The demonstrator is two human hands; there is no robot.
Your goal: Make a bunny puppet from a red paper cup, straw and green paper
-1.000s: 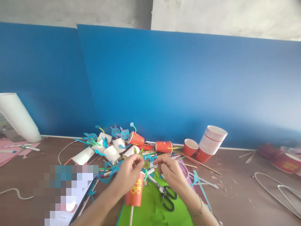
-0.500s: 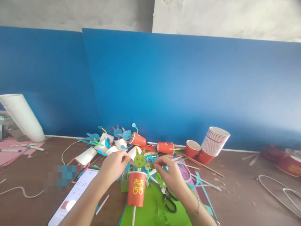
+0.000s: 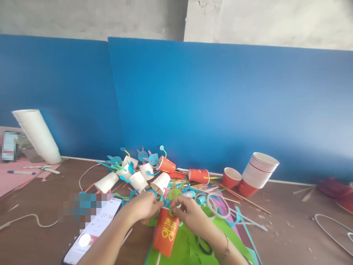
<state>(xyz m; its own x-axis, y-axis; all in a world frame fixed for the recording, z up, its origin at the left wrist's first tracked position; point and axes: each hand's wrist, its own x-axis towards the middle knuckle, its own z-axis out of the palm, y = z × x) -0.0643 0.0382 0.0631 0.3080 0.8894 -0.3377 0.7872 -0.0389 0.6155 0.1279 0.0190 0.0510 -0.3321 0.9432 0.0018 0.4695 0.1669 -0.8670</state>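
our right grip (image 3: 190, 213) pinches a small green piece (image 3: 171, 212). red cup (image 3: 165, 233) tilted between both grips; left grip (image 3: 142, 207) beside it, closure we cannot tell.

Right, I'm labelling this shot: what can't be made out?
All in the head view:
Scissors: blades hidden by the right hand and wrist.
Left hand: anything held is hidden by its own fingers.
Pale stick below red cup: cut by bottom edge.
Red object, far right: cut by right edge.
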